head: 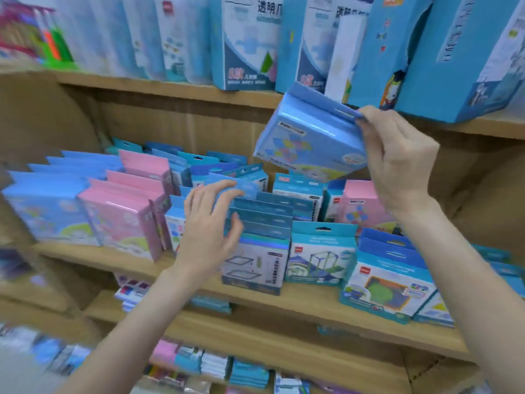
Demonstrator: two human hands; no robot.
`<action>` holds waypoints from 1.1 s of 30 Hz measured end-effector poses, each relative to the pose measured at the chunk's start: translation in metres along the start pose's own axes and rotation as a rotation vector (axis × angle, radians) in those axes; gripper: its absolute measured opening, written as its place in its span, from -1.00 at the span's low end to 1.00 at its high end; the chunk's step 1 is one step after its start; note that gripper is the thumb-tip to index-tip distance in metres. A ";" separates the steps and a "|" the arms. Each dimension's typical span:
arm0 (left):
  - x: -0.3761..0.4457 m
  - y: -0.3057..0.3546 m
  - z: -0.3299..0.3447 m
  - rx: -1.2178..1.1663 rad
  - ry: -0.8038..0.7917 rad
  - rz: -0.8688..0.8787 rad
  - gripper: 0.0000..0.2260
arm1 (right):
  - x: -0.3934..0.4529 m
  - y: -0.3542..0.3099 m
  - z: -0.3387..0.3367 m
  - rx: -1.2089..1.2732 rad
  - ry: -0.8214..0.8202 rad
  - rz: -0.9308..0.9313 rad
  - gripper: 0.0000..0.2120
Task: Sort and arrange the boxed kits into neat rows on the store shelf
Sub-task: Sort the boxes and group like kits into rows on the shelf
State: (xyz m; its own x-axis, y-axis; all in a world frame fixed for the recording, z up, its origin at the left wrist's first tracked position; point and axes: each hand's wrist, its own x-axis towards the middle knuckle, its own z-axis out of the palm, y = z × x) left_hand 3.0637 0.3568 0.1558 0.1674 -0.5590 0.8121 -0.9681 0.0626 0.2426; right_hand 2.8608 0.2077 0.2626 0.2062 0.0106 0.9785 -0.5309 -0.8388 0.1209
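Right hand (pixel 397 155) raised at about 1 o'clock, fingers pinched shut on hang-tab edge of blue boxed kit (pixel 311 137). Kit held in air above middle shelf (pixel 284 302), clear of everything below. Tilted: printed face turned down and toward camera, tab end pointing up toward 1 o'clock, bottom edge down toward 7 o'clock. Long axis running roughly 10 to 4 o'clock across view. Upper shelf board (pixel 170 89) just behind kit's top corner.

Left hand (pixel 210 223) at centre, fingers spread and half curled, loosely open; fingertips touching tab tops of teal kit row (pixel 261 220), nothing gripped. Row standing upright front to back, tabs up, faces toward camera; front box showing frame drawings.

Out from there on middle shelf: at 3 o'clock of teal row, another upright kit with tent-like picture (pixel 321 254); further toward 4 o'clock, box with green circle picture (pixel 389 288), leaning slightly. At 9 o'clock, pink kit row (pixel 125 214), then blue kit row (pixel 48 206) at far left, both upright, tabs up. Lone pink kit (pixel 360 206) behind, under held kit.

Top shelf: tall blue cartons (pixel 247 44) standing upright. Lower shelf at 6 o'clock: small stacked packs (pixel 216 365), blurred.
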 end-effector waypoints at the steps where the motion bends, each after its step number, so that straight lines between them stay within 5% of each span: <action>1: -0.004 -0.019 -0.012 0.029 0.008 -0.041 -0.72 | 0.006 -0.015 0.013 0.059 -0.013 0.047 -0.78; 8: -0.041 -0.171 -0.097 0.225 -0.072 -0.256 -0.61 | 0.048 -0.135 0.107 0.385 -0.144 0.318 -0.77; 15: -0.079 -0.287 -0.172 0.154 -0.101 -0.426 -0.63 | 0.050 -0.261 0.178 0.553 -0.381 0.323 -0.80; 24: -0.094 -0.326 -0.191 0.107 -0.030 -0.273 -0.49 | 0.026 -0.357 0.246 0.505 -0.766 0.110 -0.74; 26: -0.101 -0.333 -0.187 0.266 -0.064 -0.161 -0.45 | 0.004 -0.377 0.258 0.354 -0.755 -0.043 -0.89; 28: -0.102 -0.342 -0.180 0.399 -0.103 -0.077 -0.41 | -0.011 -0.390 0.267 0.203 -0.739 -0.153 -0.76; 33: -0.097 -0.360 -0.164 0.556 -0.201 0.051 -0.39 | -0.020 -0.392 0.281 0.097 -0.645 -0.152 -0.72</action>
State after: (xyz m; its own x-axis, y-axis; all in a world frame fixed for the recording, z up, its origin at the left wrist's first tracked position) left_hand 3.4269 0.5244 0.0769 0.1320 -0.7156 0.6860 -0.9356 -0.3186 -0.1523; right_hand 3.2963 0.3835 0.1488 0.7390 -0.1702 0.6518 -0.3872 -0.8991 0.2042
